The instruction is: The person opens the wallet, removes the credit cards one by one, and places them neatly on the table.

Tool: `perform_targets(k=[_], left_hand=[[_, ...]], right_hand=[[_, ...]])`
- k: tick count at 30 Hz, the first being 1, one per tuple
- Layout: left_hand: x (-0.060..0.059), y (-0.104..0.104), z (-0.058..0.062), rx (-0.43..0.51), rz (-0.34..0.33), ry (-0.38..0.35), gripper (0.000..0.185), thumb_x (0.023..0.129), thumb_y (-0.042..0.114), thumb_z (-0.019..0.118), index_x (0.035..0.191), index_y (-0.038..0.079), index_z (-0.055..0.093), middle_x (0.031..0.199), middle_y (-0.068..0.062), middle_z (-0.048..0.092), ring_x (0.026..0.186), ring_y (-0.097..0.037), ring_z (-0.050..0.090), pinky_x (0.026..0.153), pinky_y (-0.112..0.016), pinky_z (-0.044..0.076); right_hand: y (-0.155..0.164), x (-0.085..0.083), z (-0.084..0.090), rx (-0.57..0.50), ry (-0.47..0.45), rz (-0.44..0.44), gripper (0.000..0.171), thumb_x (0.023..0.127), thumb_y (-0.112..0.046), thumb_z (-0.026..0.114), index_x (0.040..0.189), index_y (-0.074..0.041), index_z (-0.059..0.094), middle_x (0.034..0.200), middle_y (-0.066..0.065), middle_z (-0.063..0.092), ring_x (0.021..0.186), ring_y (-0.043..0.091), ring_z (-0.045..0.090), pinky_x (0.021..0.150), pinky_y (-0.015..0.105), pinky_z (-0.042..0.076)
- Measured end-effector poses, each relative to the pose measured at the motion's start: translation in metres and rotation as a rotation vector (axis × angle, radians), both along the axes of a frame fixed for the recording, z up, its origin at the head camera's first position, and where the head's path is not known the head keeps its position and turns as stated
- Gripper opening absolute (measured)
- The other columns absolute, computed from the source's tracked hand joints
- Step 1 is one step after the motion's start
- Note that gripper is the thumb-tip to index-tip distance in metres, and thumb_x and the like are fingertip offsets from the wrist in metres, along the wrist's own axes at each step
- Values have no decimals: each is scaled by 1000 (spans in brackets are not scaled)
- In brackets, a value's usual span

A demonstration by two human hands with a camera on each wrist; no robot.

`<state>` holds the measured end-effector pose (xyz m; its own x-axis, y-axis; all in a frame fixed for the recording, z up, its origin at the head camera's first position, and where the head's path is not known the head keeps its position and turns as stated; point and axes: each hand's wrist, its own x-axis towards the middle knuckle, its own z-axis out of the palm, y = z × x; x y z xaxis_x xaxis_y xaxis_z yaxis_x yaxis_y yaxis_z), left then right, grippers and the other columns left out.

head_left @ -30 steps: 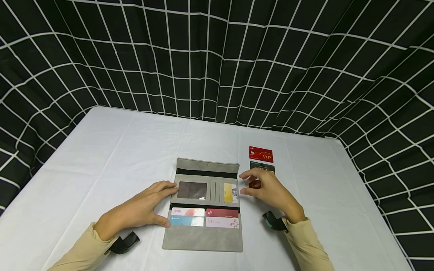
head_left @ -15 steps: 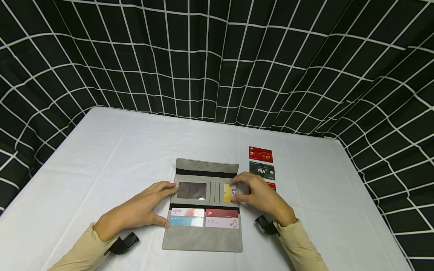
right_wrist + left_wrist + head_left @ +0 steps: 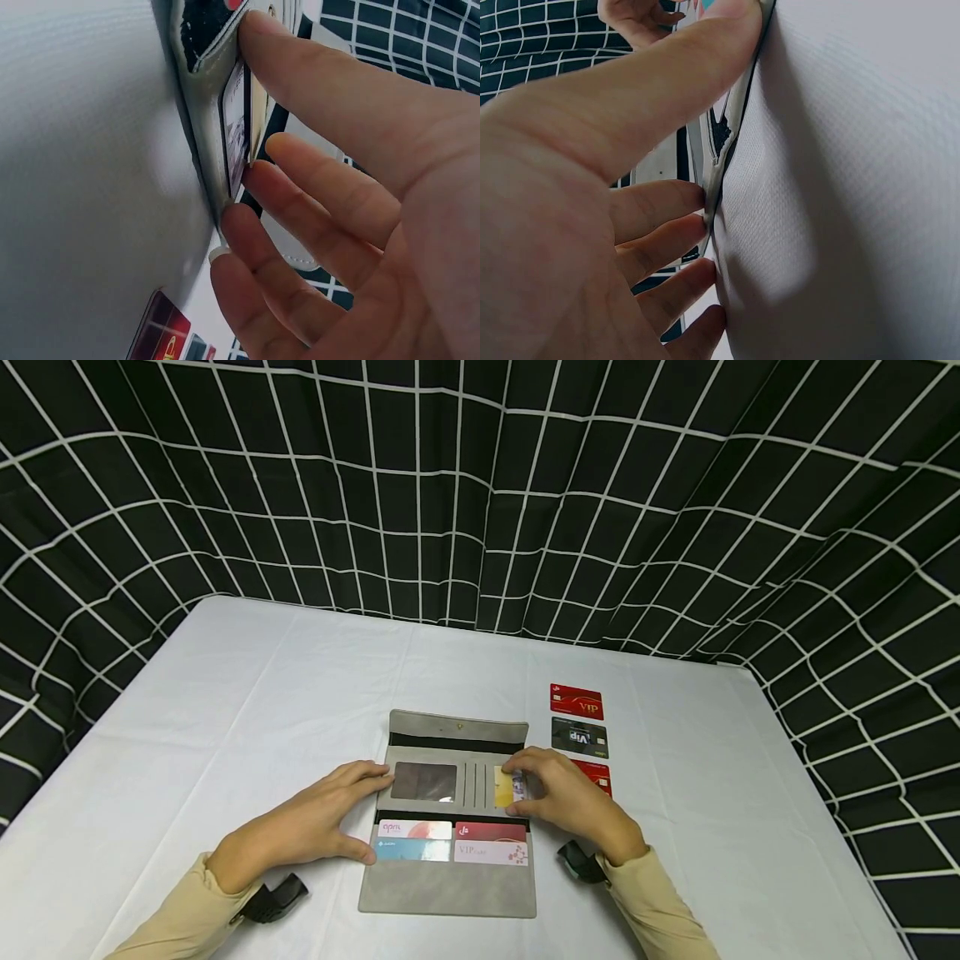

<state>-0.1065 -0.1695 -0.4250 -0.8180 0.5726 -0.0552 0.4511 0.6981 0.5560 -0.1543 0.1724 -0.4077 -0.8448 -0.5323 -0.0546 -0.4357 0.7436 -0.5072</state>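
An unfolded grey wallet (image 3: 450,889) lies on the white table. My left hand (image 3: 315,822) rests along its left edge, fingers spread and fairly straight. In the left wrist view, the left thumb (image 3: 705,56) and fingertips touch the wallet's rim. My right hand (image 3: 573,797) is at the right-hand slots, its thumb and fingers at opposite ends of a yellow card (image 3: 502,787). Beside that card, a whitish patterned card (image 3: 518,787) shows in the slots. The right wrist view has the yellow card's edge (image 3: 259,112) between thumb and fingertips.
Right of the wallet lie a red VIP card (image 3: 576,702), a black Vip card (image 3: 579,737) and another red card (image 3: 597,774), partly behind the right hand. Several cards, including a pink VIP card (image 3: 487,852), fill the lower pockets. A black gridded curtain (image 3: 420,510) surrounds the table.
My right hand has moved left from above the loose cards onto the wallet's right-hand slots, uncovering the black card and part of the lower red one. My left hand has stayed put.
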Motion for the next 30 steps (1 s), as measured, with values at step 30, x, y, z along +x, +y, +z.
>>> perform_targets(k=[30], left_hand=[[0, 1, -1, 3, -2, 14, 97, 70, 52, 81, 145, 0, 47, 148, -12, 45, 138, -32, 43, 110, -54, 40]], right_hand=[[4, -2, 0, 41, 119, 77, 39, 73, -26, 85, 106, -9, 76, 112, -1, 68, 105, 17, 62, 95, 37, 54]])
